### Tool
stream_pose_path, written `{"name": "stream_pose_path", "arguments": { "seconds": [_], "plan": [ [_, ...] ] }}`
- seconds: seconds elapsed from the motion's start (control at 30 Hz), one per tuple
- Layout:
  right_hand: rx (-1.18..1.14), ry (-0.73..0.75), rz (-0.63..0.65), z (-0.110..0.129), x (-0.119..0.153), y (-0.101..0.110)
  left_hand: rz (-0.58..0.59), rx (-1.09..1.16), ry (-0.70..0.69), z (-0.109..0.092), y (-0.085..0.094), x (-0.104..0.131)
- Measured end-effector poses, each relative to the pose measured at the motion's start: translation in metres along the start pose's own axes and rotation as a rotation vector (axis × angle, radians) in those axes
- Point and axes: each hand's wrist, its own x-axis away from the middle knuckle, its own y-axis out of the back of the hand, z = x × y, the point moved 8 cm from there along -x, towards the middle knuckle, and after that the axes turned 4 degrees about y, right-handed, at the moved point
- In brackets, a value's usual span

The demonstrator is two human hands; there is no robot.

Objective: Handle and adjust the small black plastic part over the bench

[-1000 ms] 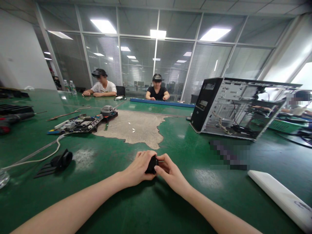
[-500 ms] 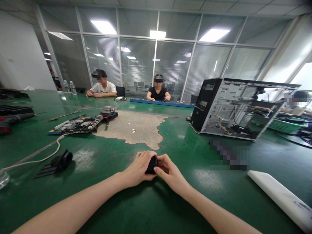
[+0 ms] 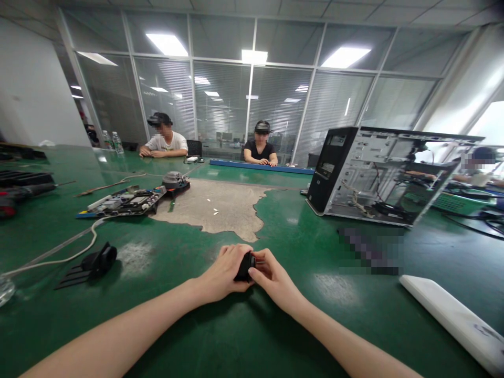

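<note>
Between my two hands is a small black object (image 3: pixel 244 266), low over the green table (image 3: pixel 189 336); its kind is not clear. My left hand (image 3: pixel 226 270) wraps round its left side, fingers over the top and thumb along the near edge. On the right side, my right hand (image 3: pixel 271 273) pinches it with thumb and fingers. Much of the object is hidden by my fingers. To the left lies a black slotted part with a round end (image 3: pixel 96 261).
Left of centre sits a circuit board (image 3: pixel 134 200) beside a metal fan-like part (image 3: pixel 175 180). At right stand an opened computer case (image 3: pixel 366 176) and a long white block (image 3: pixel 449 315). A white cable (image 3: pixel 92 239) runs along the left. Two people sit across the table.
My hands and the black object stay almost still. Across the table, the person in black has shifted slightly right and brought both hands together.
</note>
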Motion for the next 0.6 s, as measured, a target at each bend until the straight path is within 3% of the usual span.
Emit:
{"name": "stream_pose_path", "arguments": {
  "seconds": [0.23,0.43,0.6],
  "plan": [
    [0.033,0.053,-0.074,0.0024,-0.0016,0.0052,-0.009,0.002,-0.001,-0.0005,-0.0004,-0.0008],
    [0.001,-0.018,-0.034,-0.0035,-0.0022,0.0032,-0.014,0.004,-0.004,0.0006,-0.0011,-0.0003],
    [0.027,0.065,-0.027,0.0050,0.0005,0.0017,-0.008,0.003,0.000,-0.0001,-0.0010,0.0001]
  ]
}}
